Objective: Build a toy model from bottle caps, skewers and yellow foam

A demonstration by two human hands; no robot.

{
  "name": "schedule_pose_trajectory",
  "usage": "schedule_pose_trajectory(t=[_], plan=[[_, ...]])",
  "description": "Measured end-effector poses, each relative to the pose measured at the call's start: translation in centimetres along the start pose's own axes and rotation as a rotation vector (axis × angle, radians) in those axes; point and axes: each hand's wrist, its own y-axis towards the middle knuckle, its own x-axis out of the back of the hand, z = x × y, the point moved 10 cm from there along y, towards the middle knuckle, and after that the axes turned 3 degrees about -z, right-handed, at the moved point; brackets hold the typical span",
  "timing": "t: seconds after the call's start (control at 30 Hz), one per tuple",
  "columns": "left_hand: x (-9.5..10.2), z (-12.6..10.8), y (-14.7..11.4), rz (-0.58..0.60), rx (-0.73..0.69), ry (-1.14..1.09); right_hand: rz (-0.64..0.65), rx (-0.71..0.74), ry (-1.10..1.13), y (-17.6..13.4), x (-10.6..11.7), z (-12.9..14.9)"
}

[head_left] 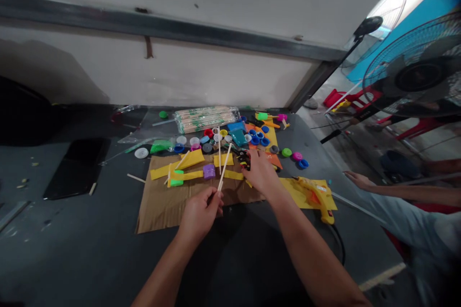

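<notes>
Two thin wooden sticks [225, 165] point up and away from my left hand [203, 211], pinched between its thumb and fingers. My right hand [260, 170] reaches over the cardboard's far right part, with its fingers curled down onto black pliers [243, 157]; the hand covers much of the tool. Left of it, on the brown cardboard [162, 211], lie yellow paper strips [194, 159], a purple piece [209, 171] and a green piece [177, 179] with a stick by it. A yellow glue gun [317, 196] rests on yellow paper to the right.
Behind the cardboard lie a plastic-wrapped bundle of wooden sticks [205, 119] and several coloured bottle caps [260, 137]. A black phone [77, 168] lies on the left of the dark table [108, 249]. Another person's arm [396, 192] and a standing fan [419, 74] are at right.
</notes>
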Motion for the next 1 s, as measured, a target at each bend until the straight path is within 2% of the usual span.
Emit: schedule_pose_trajectory(t=[0.2,0.33,0.47,0.6,0.7,0.87,1.0], plan=[[-0.3,-0.3,0.0,0.026,0.025,-0.029,-0.134,0.022,0.109,2.4,1.0,-2.0],[-0.2,-0.2,0.0,0.024,0.015,-0.007,-0.097,0.091,0.059,4.0,0.3,-2.2],[-0.2,-0.5,0.1,0.04,-0.015,0.059,-0.059,0.09,-0.071,5.1,-0.1,-2.1],[-0.3,-0.4,0.0,0.061,-0.022,0.11,-0.049,0.238,-0.199,5.8,0.3,0.7],[-0.4,-0.1,0.1,0.066,-0.022,0.122,0.039,0.334,-0.251,6.6,-0.4,2.7],[-0.3,0.0,0.3,0.069,-0.027,0.093,0.112,0.28,-0.23,8.8,-1.1,3.0],[-0.3,0.2,0.3,0.068,-0.014,0.079,0.159,0.257,-0.179,9.0,-1.7,2.7]])
